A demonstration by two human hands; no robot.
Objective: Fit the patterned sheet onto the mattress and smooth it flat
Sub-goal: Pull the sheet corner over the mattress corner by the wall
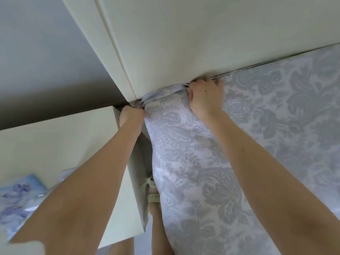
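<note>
The patterned sheet (248,144), pale lilac with grey floral damask, covers the mattress top and its near-left corner. At that corner the cloth bunches into folds under the white headboard (184,43). My left hand (131,116) grips the bunched sheet at the corner's side, in the gap beside the bedside cabinet. My right hand (206,96) is closed on the sheet's edge on top, its fingers pushed into the slot between mattress and headboard. The mattress itself is hidden under the sheet.
A white bedside cabinet (55,148) stands at the left, close against the bed. Folded blue floral cloth (16,199) lies on it at the lower left. My sandalled foot (154,197) shows in the narrow gap between cabinet and bed. A grey wall is behind.
</note>
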